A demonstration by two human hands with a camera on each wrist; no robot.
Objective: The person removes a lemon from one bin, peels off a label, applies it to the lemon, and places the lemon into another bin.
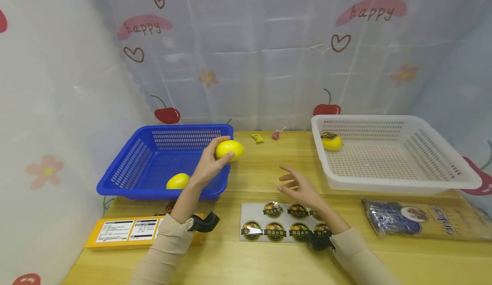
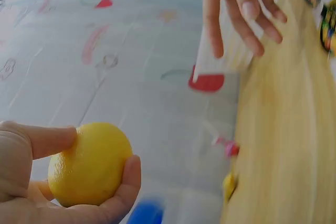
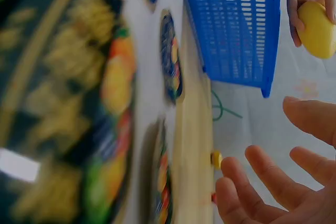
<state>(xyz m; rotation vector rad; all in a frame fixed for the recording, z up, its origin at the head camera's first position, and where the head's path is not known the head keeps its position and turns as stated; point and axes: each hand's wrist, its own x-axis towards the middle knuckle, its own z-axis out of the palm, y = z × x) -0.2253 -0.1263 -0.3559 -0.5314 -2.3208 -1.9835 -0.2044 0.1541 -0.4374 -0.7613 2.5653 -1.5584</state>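
My left hand [image 1: 209, 164] grips a yellow lemon [image 1: 229, 150] between thumb and fingers, over the right edge of the blue basket [image 1: 144, 194]. The same lemon [image 2: 92, 165] fills the palm side in the left wrist view. A second lemon [image 1: 178, 181] lies inside the blue basket near its front wall. My right hand [image 1: 301, 187] hovers with spread, relaxed fingers above the table and holds nothing. Just below it lies a white sheet of round fruit stickers [image 1: 251, 211]. In the white basket [image 1: 388, 184] sits another lemon [image 1: 331, 141] with a dark round sticker on it.
A yellow box with white labels [image 1: 115, 231] lies at the front left, partly behind my left arm. A noodle-like clear packet [image 1: 426, 220] rests at the front right. Between the baskets, a yellow-wrapped candy [image 1: 257, 138] and a pink lollipop [image 1: 276, 134] lie near the back curtain [image 1: 246, 63].
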